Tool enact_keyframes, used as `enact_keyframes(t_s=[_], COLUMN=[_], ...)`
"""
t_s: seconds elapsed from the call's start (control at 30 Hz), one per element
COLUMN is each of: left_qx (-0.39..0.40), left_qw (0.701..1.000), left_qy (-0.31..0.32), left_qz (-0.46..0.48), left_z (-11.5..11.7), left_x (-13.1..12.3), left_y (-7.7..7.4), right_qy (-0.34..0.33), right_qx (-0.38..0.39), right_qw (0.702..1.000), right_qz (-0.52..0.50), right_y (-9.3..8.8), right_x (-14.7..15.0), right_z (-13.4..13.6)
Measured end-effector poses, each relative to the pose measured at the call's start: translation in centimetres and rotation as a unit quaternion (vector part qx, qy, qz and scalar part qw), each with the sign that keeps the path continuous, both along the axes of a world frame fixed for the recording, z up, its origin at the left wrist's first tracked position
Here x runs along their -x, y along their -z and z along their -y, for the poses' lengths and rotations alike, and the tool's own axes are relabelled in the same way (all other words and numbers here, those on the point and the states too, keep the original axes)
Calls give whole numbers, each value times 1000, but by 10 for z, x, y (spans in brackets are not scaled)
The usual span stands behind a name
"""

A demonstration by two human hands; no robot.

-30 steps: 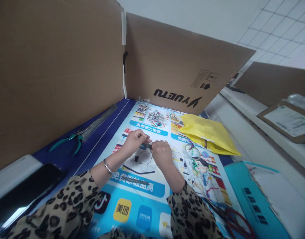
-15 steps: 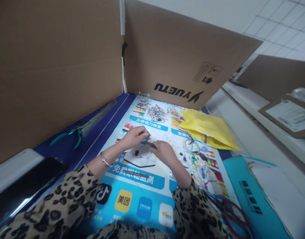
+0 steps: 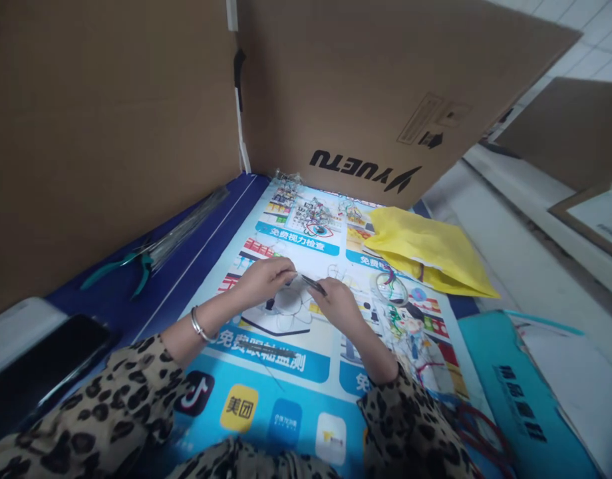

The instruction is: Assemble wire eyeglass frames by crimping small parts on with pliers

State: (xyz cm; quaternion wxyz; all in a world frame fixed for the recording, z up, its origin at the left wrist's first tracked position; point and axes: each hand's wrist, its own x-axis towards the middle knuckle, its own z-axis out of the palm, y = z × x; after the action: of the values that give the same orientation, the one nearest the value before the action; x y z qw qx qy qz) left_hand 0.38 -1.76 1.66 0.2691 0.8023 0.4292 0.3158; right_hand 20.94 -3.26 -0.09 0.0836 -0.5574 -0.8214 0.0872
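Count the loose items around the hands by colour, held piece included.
Teal: 2, teal-handled metal pliers and flat teal folder
Yellow: 1, yellow padded bag
Black: 2, flat black phone and slim dark piece pinched between left hand and right hand
Silver: 1, bundle of thin metal wires
Total: 6

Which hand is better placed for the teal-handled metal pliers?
Left, probably: the left hand is nearer the teal-handled metal pliers, on its side. It and the right hand pinch a thin dark strip.
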Motion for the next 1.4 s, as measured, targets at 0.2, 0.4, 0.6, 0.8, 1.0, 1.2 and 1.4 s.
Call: enact_keyframes(t_s=[0.2, 0.4, 0.6, 0.8, 1.0, 1.2, 1.4], left_qx=[39, 36, 20, 29, 40, 16, -74], left_qw=[999, 999, 999, 999, 998, 999, 993], left_qy=[0, -13, -7, 1, 7, 13, 27], left_qz=[20, 32, 28, 42, 44, 38, -90], left_z=[-3, -3, 0, 3, 4, 2, -3], left_x=[2, 3, 2, 0, 0, 3, 4], left_y=[9, 14, 13, 11, 12, 12, 21], right_qy=[23, 10, 1, -12, -6, 29, 47], right_qx=[-3, -34, -50, -52, -48, -65, -97], right_qw=[1000, 999, 998, 998, 999, 997, 991], right_qz=[7, -33, -30, -20, -12, -22, 74], right_y=[10, 14, 9, 8, 8, 8, 3], right_x=[0, -2, 1, 1, -2, -12, -26], right_z=[-2, -2, 1, 5, 5, 4, 11])
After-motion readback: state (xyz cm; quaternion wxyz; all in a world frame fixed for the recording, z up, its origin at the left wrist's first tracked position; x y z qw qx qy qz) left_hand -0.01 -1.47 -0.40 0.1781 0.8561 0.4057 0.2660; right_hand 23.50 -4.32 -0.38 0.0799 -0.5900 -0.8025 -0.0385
